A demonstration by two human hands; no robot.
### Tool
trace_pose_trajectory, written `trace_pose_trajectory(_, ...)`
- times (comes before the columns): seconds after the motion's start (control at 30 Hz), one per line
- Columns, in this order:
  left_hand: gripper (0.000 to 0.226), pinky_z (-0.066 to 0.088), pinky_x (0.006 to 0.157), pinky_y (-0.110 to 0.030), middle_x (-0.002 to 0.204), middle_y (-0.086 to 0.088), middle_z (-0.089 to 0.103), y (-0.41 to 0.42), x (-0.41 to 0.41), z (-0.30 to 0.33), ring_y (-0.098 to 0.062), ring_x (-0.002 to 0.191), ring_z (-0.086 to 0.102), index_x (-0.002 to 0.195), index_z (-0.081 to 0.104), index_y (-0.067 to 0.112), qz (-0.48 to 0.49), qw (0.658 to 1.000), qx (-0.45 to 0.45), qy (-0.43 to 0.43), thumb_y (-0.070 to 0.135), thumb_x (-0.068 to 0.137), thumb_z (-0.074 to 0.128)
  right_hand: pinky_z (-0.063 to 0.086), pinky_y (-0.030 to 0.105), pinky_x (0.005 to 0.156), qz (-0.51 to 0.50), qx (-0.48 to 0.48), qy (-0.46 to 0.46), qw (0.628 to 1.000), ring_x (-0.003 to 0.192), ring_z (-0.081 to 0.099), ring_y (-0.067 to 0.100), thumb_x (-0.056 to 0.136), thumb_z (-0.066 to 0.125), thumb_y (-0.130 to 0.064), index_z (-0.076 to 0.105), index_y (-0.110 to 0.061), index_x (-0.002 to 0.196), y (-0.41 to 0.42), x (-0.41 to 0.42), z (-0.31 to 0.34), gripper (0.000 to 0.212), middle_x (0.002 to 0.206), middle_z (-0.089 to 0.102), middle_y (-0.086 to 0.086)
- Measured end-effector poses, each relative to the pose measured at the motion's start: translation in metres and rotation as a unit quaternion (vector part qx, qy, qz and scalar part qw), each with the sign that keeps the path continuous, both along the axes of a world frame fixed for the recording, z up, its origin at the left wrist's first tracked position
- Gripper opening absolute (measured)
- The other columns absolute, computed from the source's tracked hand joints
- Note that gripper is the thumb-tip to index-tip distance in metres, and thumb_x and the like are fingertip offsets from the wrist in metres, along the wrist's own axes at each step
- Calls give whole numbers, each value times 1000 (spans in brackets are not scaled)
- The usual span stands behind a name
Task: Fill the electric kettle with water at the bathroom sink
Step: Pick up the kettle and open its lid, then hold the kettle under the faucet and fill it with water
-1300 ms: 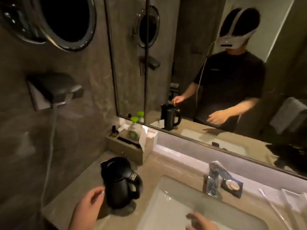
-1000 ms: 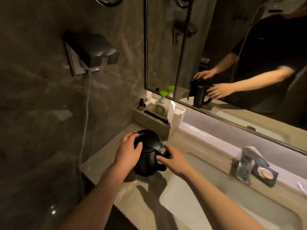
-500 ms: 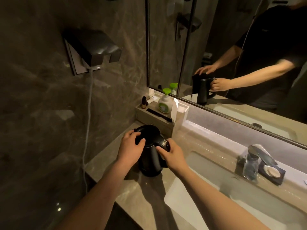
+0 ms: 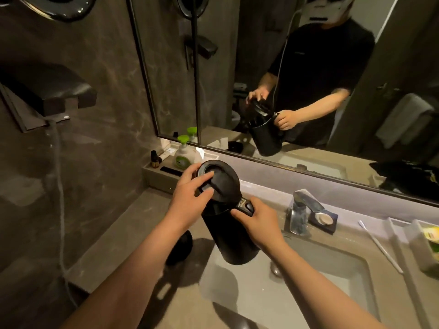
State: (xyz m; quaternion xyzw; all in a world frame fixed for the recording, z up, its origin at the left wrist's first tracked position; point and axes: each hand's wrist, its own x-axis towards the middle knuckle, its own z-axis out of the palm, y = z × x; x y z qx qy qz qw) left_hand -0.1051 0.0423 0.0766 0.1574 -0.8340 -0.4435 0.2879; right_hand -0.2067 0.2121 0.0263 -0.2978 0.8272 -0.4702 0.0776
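Black kettle held in the air above the left end of the sink, clear of the tabletop. Right hand wrapped around the kettle's handle. Left hand on the raised lid, fingers curled over its rim. Faucet at the sink's back edge, just right of the kettle. Round black base near the tabletop's left side, beneath the left forearm. Soap bottle in a tray at the back left corner.
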Motion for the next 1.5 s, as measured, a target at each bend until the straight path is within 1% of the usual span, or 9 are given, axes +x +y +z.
trace_pose_trajectory(0.17, 47, 25, 103, -15, 140, 12, 44, 59, -34, 11, 4, 128, 34, 133, 52, 28, -122, 992, 19, 15, 15, 88, 52, 45, 29, 58, -99, -25, -34, 994, 69, 61, 5, 71, 76, -46, 59, -33, 73, 64, -8, -14, 22, 71, 67, -12)
trace_pose_trajectory(0.33, 38, 39, 99, -33, 130, 4, 56, 89, -69, -18, -9, 119, 48, 129, 55, 25, -147, 985, 75, -48, 26, 91, 52, 50, 36, 57, -176, -43, -103, 978, 61, 62, 6, 57, 73, -57, 64, -27, 71, 137, -17, -39, 34, 66, 70, -11)
trace_pose_trajectory(0.4, 34, 41, 98, -33, 125, 2, 60, 99, -83, -35, -12, 116, 53, 125, 58, 23, -164, 980, 75, -82, 21, 91, 55, 44, 31, 54, -206, -34, -117, 971, 56, 60, 5, 56, 74, -57, 64, -32, 72, 167, -20, -53, 31, 63, 68, -14)
trace_pose_trajectory(0.47, 33, 41, 98, -33, 123, 0, 61, 111, -97, -53, -14, 115, 54, 124, 58, 22, -190, 972, 61, -126, 20, 91, 55, 44, 33, 54, -233, -45, -148, 960, 53, 57, 13, 57, 76, -54, 65, -21, 72, 194, -23, -67, 39, 57, 66, -7)
trace_pose_trajectory(0.7, 41, 39, 97, -35, 135, -4, 54, 150, -166, -87, -20, 118, 51, 131, 54, 20, -246, 933, -94, -244, 27, 90, 51, 40, 34, 54, -260, -73, -225, 936, 53, 50, 16, 76, 81, -24, 58, 3, 81, 237, -42, -104, 36, 54, 56, -4)
trace_pose_trajectory(0.87, 52, 31, 105, -39, 149, -6, 36, 159, -215, -106, -27, 129, 37, 139, 43, 19, -259, 898, -260, -243, 25, 89, 52, 42, 24, 47, -241, -90, -291, 921, 51, 49, 14, 78, 78, -20, 57, 6, 87, 238, -59, -122, 34, 57, 57, -2)
trace_pose_trajectory(1.03, 53, 31, 104, -44, 151, -2, 34, 163, -243, -119, -27, 133, 31, 139, 41, 29, -258, 851, -397, -227, 33, 88, 54, 36, 29, 46, -247, -122, -326, 904, 48, 46, 20, 62, 78, -20, 51, -9, 67, 230, -77, -130, 29, 52, 49, 5)
trace_pose_trajectory(1.4, 58, 39, 86, -37, 130, 2, 54, 169, -262, -115, -24, 114, 43, 121, 57, 29, -212, 849, -445, -190, 32, 67, 78, 40, 28, 47, -237, -131, -345, 899, 49, 50, 17, 59, 77, -21, 52, -9, 67, 215, -93, -149, 29, 52, 50, 3)
trace_pose_trajectory(1.5, 53, 40, 81, -36, 129, 4, 55, 168, -266, -112, -23, 114, 45, 121, 59, 29, -215, 847, -449, -185, 29, 71, 76, 40, 28, 46, -240, -142, -349, 895, 50, 49, 18, 59, 78, -20, 54, -8, 69, 213, -95, -150, 29, 54, 50, 4)
